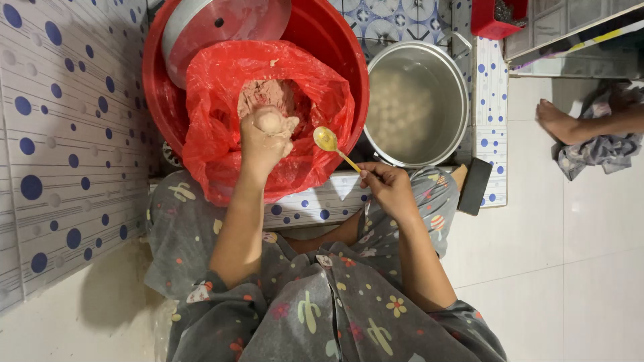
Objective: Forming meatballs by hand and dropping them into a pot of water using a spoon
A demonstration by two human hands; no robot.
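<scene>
Left hand (265,141) squeezes pinkish paste ball (271,121); right hand (388,188) holds spoon (333,145).

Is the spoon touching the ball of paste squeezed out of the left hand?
Apart. The head view shows red bag between the spoon, held by the right hand, and the ball of paste atop the left hand.

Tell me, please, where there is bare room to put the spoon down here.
Bare white floor lies right of the knee, below another person's foot. The red basin, with bag and paste, and the pot of balls are crowded.
</scene>
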